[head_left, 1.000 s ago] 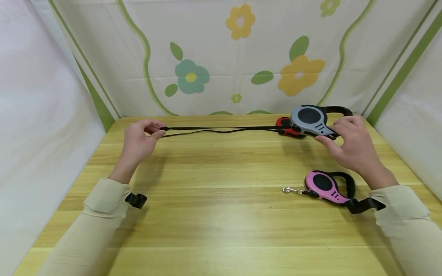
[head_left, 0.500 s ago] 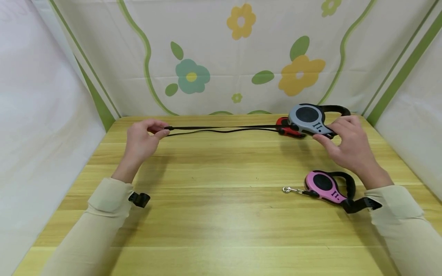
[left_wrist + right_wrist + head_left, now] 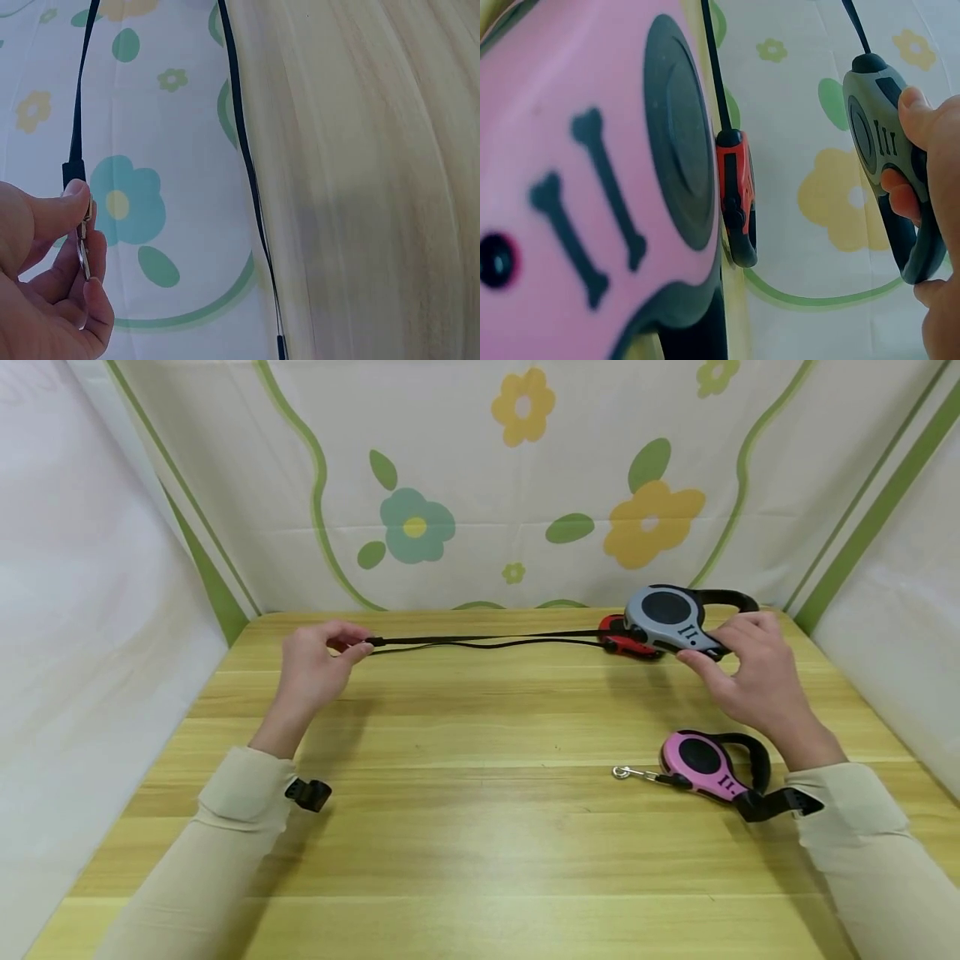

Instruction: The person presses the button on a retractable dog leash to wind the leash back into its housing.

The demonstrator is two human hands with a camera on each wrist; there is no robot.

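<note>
— Over at the left of the wooden surface (image 3: 465,827), the left hand (image 3: 315,664) has a narrow grip: thumb and forefinger pinch the metal clip (image 3: 84,236) at the end of the black leash tape (image 3: 487,636). Does that hold look safe?

— Only just. The clip sits between fingertips, so a slip is the main risk; the grey case is probably spring-loaded, and a freed tape would likely whip rightward across the surface.

— And the second black line (image 3: 495,646) just below it?

— It sags along beside the taut tape toward the red leash case (image 3: 626,639). The two run close together, so they could tangle or snag.

— What about the right side?

— The right hand (image 3: 753,681) holds the grey leash case (image 3: 667,618) above the surface near the back edge, thumb on its orange button (image 3: 901,196). If that thumb shifts, the lock could release or jam. The pink leash case (image 3: 705,764) lies nearer, just beside the right wrist, and a careless forearm could knock it.
</note>
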